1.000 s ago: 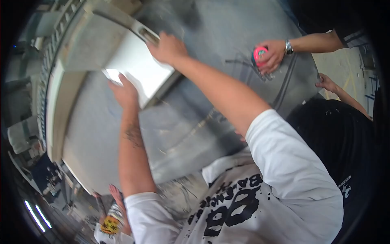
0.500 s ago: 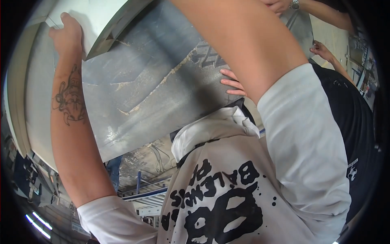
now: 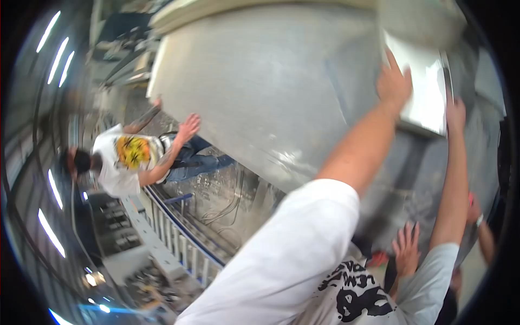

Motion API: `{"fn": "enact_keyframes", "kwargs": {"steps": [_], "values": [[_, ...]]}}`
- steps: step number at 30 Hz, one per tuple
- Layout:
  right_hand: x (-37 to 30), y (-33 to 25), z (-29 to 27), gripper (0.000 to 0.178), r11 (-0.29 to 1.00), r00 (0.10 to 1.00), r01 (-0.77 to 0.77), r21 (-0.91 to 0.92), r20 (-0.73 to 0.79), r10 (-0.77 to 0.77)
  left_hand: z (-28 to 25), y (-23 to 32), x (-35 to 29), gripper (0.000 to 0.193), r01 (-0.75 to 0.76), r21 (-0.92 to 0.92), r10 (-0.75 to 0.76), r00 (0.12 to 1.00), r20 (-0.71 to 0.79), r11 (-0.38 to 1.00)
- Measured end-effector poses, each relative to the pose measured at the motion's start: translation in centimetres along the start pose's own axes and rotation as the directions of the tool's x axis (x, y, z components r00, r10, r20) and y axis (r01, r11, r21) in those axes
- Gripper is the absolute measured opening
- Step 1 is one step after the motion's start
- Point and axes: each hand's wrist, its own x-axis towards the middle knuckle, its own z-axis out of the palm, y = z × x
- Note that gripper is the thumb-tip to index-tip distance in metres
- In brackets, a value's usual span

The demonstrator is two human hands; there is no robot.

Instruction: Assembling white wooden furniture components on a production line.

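Note:
A shiny white metal box-shaped piece (image 3: 425, 100) rests against a large grey sheet-metal panel (image 3: 244, 81), in the upper right. My left hand (image 3: 394, 84) is on the piece's left side, with one finger stretched along its edge. At the opposite side, my right hand (image 3: 455, 115) grips the right edge with bent fingers. Motion blur softens both hands, and some fingertips are hidden. Between my arms, lower down, another person's hand (image 3: 406, 246) is spread against the grey panel.
To the left a co-worker in a white printed shirt (image 3: 116, 157) has hands at the panel's edge. Another person's wristwatch arm (image 3: 482, 227) reaches in at the right. Below the panel run a blue-and-grey railing (image 3: 179, 233) and loose cables (image 3: 230, 206).
The view has swung left, bringing the co-worker and railing in. The white piece now appears at the upper right. My right hand, out of view before, now shows on its edge.

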Motion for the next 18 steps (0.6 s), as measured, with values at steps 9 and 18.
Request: {"fn": "enact_keyframes", "kwargs": {"steps": [9, 18], "values": [[-3.3, -6.8, 1.8, 0.066, 0.971, 0.996, -0.034, 0.237, 0.089, 0.014, -5.5, -0.4, -0.6, 0.084, 0.088, 0.058, -0.084, 0.995, -0.06, 0.994], [-5.1, -11.9, -0.9, 0.066, 0.929, 0.979, -0.199, 0.313, 0.107, 0.174, -4.1, -0.9, 1.8, 0.081, 0.039, 0.092, -0.029, 0.994, -0.107, 0.995]]}}
